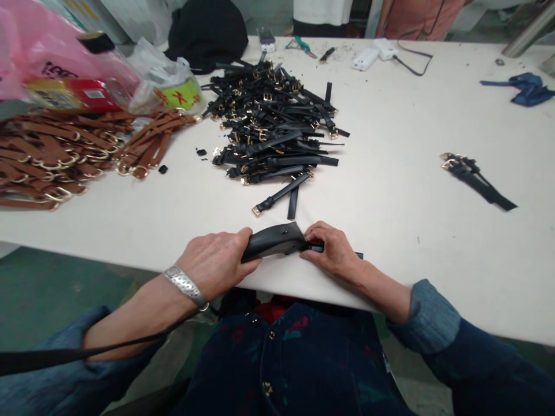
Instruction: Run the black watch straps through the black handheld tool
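My left hand [214, 261] grips one end of a black handheld tool [274, 240] that lies at the near edge of the white table [390, 190]. My right hand [332, 249] presses on the tool's other end, with a thin black strap [359, 255] sticking out from under its fingers. A silver bracelet sits on my left wrist. Just beyond the tool lie two loose black straps [281, 195], and farther back a large pile of black watch straps [271, 124] with gold buckles.
Several brown straps [65, 156] with gold buckles spread over the left side, behind them plastic bags [165, 84] and a pink bag. A small bundle of black straps [474, 179] lies at right. White chargers [375, 55], blue cloth [526, 86] and standing people at the far edge.
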Demonstrator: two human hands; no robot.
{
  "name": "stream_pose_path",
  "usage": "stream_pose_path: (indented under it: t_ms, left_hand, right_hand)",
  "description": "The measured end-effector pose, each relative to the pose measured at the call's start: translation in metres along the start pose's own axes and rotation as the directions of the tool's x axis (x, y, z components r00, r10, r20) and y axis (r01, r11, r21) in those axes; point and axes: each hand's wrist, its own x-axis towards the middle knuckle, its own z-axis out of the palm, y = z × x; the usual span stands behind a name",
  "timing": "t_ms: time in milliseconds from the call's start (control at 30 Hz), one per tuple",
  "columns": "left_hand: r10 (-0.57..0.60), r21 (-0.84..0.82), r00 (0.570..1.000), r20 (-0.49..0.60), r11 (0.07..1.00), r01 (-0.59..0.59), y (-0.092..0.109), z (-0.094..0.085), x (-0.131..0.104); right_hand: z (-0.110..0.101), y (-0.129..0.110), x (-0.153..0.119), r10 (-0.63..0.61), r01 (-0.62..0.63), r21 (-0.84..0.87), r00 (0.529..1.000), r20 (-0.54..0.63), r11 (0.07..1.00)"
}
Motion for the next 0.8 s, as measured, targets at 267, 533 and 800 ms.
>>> stream_pose_path:
  t_ms: [267, 533, 800]
  left_hand:
    - [-0.064, -0.109, 0.997, -0.032, 0.992, 0.06, -0.008, 0.009, 0.001]
    - [0.006, -0.044, 1.0, 0.031, 0.999, -0.004, -0.017, 0.009, -0.012]
    - [-0.012, -0.082, 1.0, 0.001, 0.997, 0.012, -0.001, 0.004, 0.001]
  right_hand:
    - [0.0, 0.002, -0.001, -0.01, 0.01, 0.002, 1.0, 0.015, 1.0]
    - [-0.002, 0.0, -0.001, -0.018, 0.017, 0.028, 0.999, 0.041, 0.999]
    - [-0.005, 0.0, 0.001, 0.0, -0.002, 0.026, 0.998, 0.061, 1.0]
